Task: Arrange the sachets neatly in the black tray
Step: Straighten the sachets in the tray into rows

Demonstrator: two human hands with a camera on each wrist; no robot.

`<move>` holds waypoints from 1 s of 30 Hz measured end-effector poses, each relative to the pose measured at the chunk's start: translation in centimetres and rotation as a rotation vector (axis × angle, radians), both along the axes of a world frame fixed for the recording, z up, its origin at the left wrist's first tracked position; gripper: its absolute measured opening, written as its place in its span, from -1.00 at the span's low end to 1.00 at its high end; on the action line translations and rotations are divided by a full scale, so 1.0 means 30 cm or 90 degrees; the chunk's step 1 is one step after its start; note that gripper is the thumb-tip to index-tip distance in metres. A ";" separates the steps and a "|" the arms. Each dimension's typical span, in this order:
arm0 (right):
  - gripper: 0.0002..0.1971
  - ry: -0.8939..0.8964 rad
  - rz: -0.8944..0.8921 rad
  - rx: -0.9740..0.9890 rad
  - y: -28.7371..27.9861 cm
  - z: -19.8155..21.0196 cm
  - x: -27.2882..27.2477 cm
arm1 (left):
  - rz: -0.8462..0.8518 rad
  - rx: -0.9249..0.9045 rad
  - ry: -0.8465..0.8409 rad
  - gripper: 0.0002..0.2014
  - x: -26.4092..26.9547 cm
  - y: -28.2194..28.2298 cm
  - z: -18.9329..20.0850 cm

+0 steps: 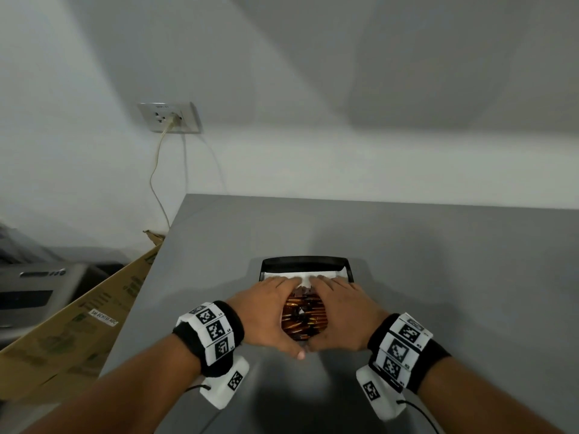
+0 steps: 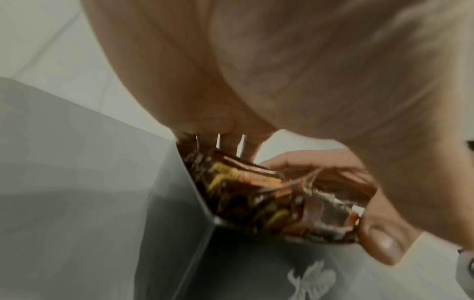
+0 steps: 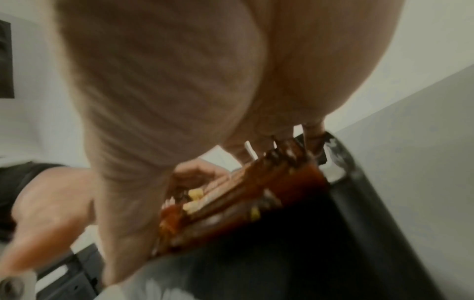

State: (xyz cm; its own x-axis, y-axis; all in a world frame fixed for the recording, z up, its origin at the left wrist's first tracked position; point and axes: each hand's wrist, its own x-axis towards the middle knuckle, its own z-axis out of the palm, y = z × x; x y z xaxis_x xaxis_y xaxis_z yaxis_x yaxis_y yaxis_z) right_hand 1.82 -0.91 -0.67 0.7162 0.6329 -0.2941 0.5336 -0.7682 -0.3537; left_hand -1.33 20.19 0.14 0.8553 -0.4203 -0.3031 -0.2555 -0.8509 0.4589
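Both hands are cupping a bundle of brown and orange sachets (image 1: pixel 303 314) inside the black tray (image 1: pixel 305 261), which is sitting on the grey tabletop (image 1: pixel 438 261). The left hand (image 1: pixel 266 311) is pressing the bundle from the left, the right hand (image 1: pixel 346 314) from the right, each grip curled around the sachets, thumbs meeting at the near end. White sachets (image 1: pixel 329 273) are lying at the tray's far end.
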 end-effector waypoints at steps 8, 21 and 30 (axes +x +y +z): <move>-0.38 0.110 -0.046 0.005 -0.052 0.099 0.136 | 0.090 -0.061 0.077 -0.42 0.085 0.059 0.023; -0.68 0.069 0.011 -0.063 -0.015 0.095 0.176 | 0.028 -0.025 0.019 -0.76 0.112 0.045 -0.017; -0.63 -0.037 0.060 -0.038 0.014 0.074 0.156 | 0.025 -0.009 -0.038 -0.84 0.094 0.037 -0.024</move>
State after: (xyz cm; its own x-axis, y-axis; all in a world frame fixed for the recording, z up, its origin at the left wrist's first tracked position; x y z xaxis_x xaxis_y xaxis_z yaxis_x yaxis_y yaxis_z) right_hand 6.49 -0.48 1.55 0.6711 0.6814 -0.2920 0.6233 -0.7319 -0.2753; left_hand 1.50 21.29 -0.56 0.8874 -0.3903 -0.2452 -0.2497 -0.8541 0.4562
